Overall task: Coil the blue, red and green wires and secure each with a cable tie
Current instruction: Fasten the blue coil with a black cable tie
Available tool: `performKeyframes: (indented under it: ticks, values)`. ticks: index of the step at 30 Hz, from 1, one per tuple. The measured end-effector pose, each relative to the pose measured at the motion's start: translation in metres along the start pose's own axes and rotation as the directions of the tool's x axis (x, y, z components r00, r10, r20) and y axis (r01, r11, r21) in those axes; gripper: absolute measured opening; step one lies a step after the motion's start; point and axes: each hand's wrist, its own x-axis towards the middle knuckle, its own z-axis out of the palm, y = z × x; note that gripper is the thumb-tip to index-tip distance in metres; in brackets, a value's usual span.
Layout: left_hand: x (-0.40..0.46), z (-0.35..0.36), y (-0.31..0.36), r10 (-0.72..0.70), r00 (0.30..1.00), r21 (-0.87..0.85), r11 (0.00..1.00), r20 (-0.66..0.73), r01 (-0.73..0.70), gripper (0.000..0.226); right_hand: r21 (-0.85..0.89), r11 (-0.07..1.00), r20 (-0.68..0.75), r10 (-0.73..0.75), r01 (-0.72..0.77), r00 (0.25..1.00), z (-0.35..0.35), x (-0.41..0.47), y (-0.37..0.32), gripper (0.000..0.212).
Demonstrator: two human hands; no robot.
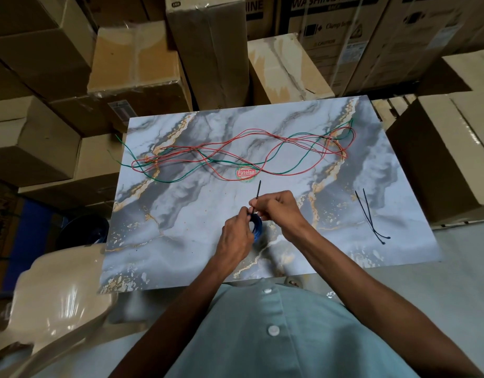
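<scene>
The blue wire (258, 228) is wound into a small coil held upright over the marble-patterned board (180, 214). My left hand (236, 236) grips the coil from the left. My right hand (279, 210) pinches a black cable tie (258, 190) that wraps the top of the coil, its tail pointing up and away. The red wire (276, 171) and the green wire (180, 178) lie loose and tangled across the far half of the board. Two more black cable ties (367, 214) lie crossed at the right.
Cardboard boxes (213, 50) are stacked behind and on both sides of the board. A round red and green sticker (245, 173) sits mid-board under the wires. A beige plastic chair (58, 293) stands at the near left.
</scene>
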Motion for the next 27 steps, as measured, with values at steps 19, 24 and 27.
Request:
performKeyframes:
  ticks: [19, 24, 27]
  values:
    - [0.005, -0.01, -0.003, 0.123, 0.988, -0.234, 0.967, 0.098, -0.098, 0.029, -0.153, 0.971, 0.087, -0.17, 0.181, 0.982, -0.035, 0.017, -0.015, 0.011]
    - [-0.002, -0.01, 0.002, 0.196, 0.979, -0.257, 0.95, 0.051, -0.177, 0.029, -0.1, 0.986, -0.012, -0.136, 0.134, 0.991, -0.034, 0.024, -0.01, 0.011]
    - [-0.004, -0.01, -0.001, 0.23, 0.973, -0.247, 0.945, 0.029, -0.216, 0.03, -0.101, 0.987, -0.053, -0.127, 0.121, 0.99, -0.031, 0.023, -0.005, 0.01]
